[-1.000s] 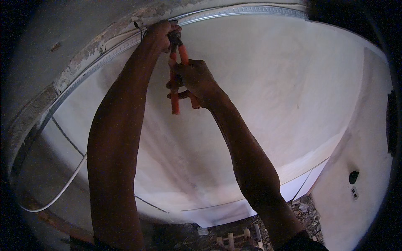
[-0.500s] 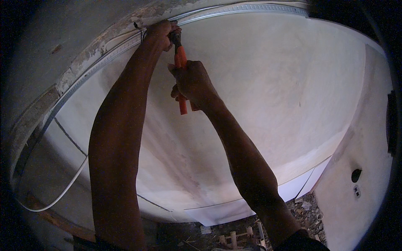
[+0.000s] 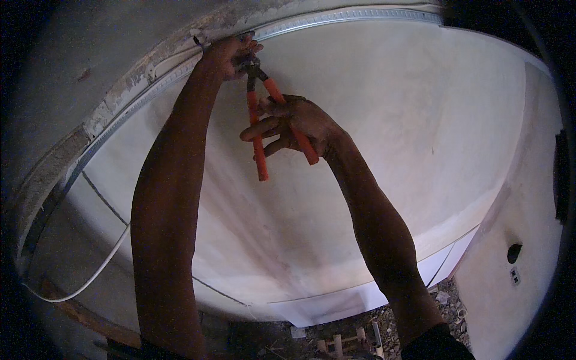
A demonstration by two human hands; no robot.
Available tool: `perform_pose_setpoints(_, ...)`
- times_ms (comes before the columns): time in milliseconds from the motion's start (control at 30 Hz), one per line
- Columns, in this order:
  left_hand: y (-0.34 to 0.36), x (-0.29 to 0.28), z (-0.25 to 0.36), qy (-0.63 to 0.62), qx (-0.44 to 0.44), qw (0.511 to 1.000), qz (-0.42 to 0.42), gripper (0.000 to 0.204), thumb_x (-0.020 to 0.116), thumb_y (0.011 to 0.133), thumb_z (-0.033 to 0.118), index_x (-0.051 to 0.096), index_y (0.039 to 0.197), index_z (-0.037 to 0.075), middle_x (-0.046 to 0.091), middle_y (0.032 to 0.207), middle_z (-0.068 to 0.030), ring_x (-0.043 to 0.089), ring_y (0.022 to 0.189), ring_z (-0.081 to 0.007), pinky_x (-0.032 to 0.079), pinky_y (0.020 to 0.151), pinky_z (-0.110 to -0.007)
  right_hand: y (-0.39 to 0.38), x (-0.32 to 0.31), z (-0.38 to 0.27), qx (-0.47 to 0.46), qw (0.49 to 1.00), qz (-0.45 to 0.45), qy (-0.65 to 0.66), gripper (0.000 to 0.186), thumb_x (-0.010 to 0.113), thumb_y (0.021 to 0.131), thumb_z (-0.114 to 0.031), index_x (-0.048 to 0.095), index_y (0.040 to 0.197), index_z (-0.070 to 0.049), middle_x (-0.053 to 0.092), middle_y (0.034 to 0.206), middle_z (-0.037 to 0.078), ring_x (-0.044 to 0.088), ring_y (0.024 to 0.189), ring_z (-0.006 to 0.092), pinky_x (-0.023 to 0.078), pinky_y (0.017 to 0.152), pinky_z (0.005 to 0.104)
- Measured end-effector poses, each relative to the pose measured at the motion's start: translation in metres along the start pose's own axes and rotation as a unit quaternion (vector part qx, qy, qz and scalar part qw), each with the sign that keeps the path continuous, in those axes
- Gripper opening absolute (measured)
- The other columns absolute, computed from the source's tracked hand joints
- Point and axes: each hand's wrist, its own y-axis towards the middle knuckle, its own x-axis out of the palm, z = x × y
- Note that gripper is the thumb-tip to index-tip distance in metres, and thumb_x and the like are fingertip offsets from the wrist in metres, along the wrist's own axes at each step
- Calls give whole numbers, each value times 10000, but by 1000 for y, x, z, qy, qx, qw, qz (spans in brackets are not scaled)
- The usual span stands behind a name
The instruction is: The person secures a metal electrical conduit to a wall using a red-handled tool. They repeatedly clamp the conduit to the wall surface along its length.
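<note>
Pliers with long orange handles (image 3: 252,111) are in my right hand (image 3: 309,123). The handles are spread apart, with fingers reaching across to the left one. Their dark head is up at my left hand (image 3: 222,59), beside a perforated metal track (image 3: 348,17) that runs along the top of a pale wall panel (image 3: 384,138). My left hand is closed, its fingers curled by the track and the pliers' head. What it grips, and what lies between the jaws, is too dark and hidden to make out.
Thin cable runs along the rough masonry edge (image 3: 111,105) above the track. A white cable (image 3: 99,273) loops at lower left. Rubble (image 3: 447,300) and wood pieces (image 3: 338,346) lie on the floor below. A socket box (image 3: 514,276) sits in the right wall.
The plier handles have opened from nearly together to wide apart, and my right hand has shifted right with its fingers spreading. My left hand has moved slightly down and left.
</note>
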Motion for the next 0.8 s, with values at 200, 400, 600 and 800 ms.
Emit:
perform_pose_setpoints(200, -6, 4, 1, 29, -3, 1000, -12, 175, 564, 917, 348, 606, 978, 191, 701, 945, 17, 600, 877, -126, 371, 785, -382, 12, -16, 3, -60, 990, -98, 80, 468, 512, 934, -280, 375, 1278, 6, 584, 1134, 257, 594, 1057, 372, 526, 785, 516)
perform_pose_setpoints(400, -22, 16, 3, 14, -7, 1000, -2, 122, 551, 929, 283, 599, 986, 187, 695, 962, 4, 622, 867, -133, 412, 774, -353, 11, -13, 4, -55, 987, -79, 131, 219, 434, 976, -256, 434, 1025, -43, 576, 1086, 335, 532, 1107, 455, 460, 845, 626)
perform_pose_setpoints(600, -7, -3, -4, -19, 8, 999, -46, 142, 543, 934, 275, 613, 975, 158, 693, 944, 3, 640, 834, -133, 461, 758, -332, 13, -7, 11, -67, 975, -64, 202, 172, 470, 961, -230, 466, 983, -59, 599, 1044, 272, 519, 1134, 439, 445, 825, 658)
perform_pose_setpoints(800, -7, -5, 0, 22, -10, 998, -50, 195, 584, 906, 303, 656, 951, 127, 692, 899, -3, 631, 795, -145, 482, 680, -335, 15, -7, 7, -69, 975, -80, 193, 166, 477, 959, -226, 470, 974, -61, 578, 1043, 233, 521, 1127, 430, 435, 830, 676)
